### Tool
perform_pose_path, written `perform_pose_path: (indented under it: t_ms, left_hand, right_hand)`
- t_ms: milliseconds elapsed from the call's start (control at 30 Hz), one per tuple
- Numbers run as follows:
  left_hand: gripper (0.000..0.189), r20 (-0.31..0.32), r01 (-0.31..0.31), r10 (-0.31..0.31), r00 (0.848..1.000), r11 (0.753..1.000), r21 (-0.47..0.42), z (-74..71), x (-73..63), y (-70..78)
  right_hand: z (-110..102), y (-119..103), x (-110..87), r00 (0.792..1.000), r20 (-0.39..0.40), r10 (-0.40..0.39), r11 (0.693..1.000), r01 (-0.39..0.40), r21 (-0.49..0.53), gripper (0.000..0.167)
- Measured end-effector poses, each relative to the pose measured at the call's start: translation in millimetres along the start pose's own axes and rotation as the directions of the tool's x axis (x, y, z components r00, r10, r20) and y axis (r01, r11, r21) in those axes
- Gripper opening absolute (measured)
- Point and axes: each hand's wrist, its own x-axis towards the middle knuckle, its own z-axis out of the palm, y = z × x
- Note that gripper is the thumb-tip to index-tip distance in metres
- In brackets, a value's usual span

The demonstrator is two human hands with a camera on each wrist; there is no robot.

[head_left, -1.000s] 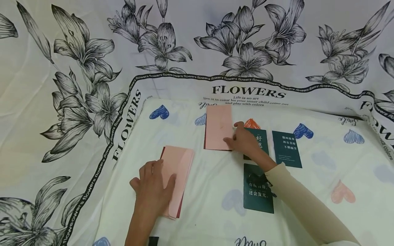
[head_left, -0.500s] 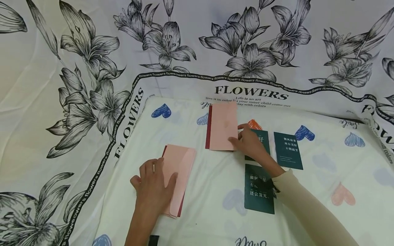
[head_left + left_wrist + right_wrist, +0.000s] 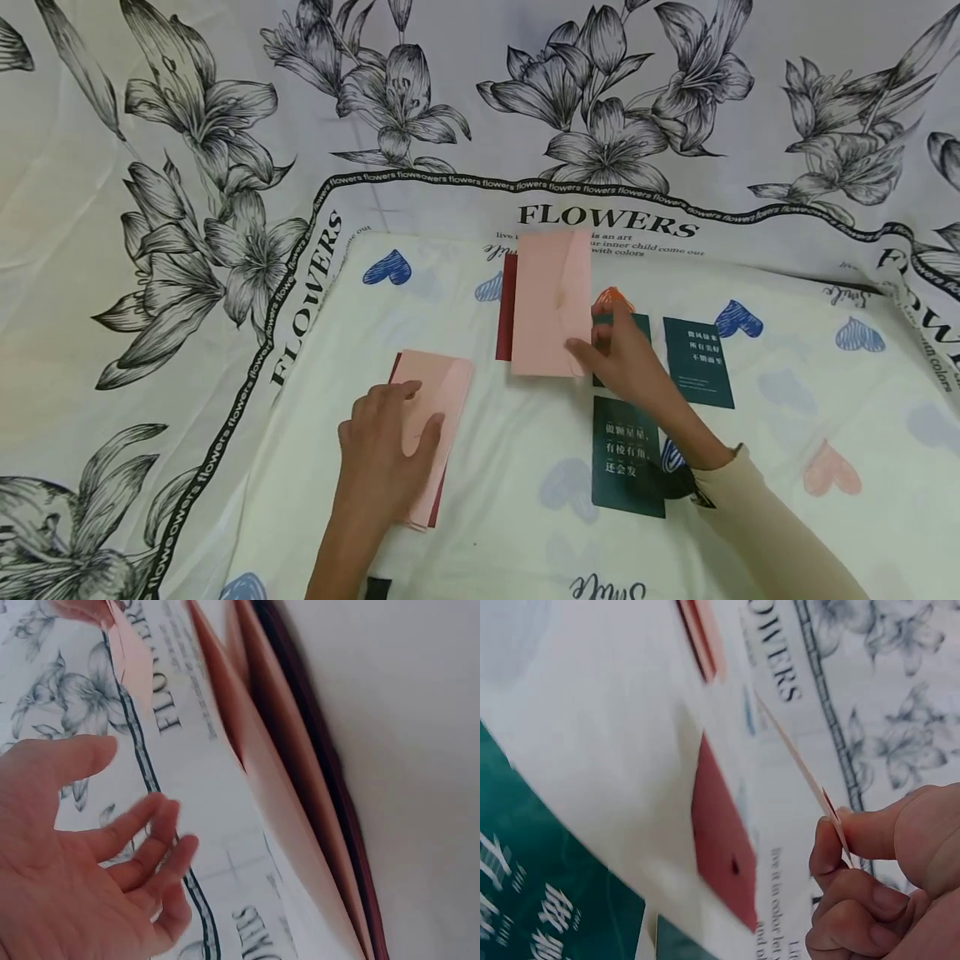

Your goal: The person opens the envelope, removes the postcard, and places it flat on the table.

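My right hand point(image 3: 630, 358) pinches the right edge of a pink envelope point(image 3: 551, 308) between thumb and fingers. In the right wrist view the envelope point(image 3: 799, 761) is seen edge-on, raised off the cloth. A dark red piece point(image 3: 507, 308) lies flat beneath it, mostly covered in the head view. To the left, a pile of pink envelopes point(image 3: 444, 396) with dark red at the bottom lies slightly slanted. My left hand point(image 3: 386, 454) hovers over that pile with loosely bent fingers. From the left wrist, the hand point(image 3: 90, 862) holds nothing, and the envelopes point(image 3: 289, 802) stand slightly apart.
Dark green cards with white characters lie at the right: one card point(image 3: 697, 362) far right, another card point(image 3: 626, 450) nearer, and a third card point(image 3: 641, 323) partly behind my right hand. A black object point(image 3: 378, 588) shows at the bottom edge. The white cloth point(image 3: 525, 500) has printed hearts.
My right hand has lifted the pink envelope and shifted it rightward, exposing more of the dark red piece. The left hand's fingers have moved slightly right over the pile.
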Motion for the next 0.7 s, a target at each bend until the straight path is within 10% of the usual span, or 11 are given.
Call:
perform_pose_path:
  t_ms: [367, 700]
  left_hand:
    - [0.035, 0.073, -0.054, 0.095, 0.993, 0.901, -0.430, 19.0, -6.9, 37.1]
    - [0.033, 0.146, -0.020, 0.108, 0.983, 0.865, -0.502, 34.6, -7.3, 58.5]
  right_hand:
    - [2, -22, -63.8, 0.996, 0.049, 0.076, 0.991, -0.081, 0.107, 0.065]
    - [4, -30, -97.4, 0.995, 0.062, 0.079, 0.978, -0.089, 0.190, 0.064]
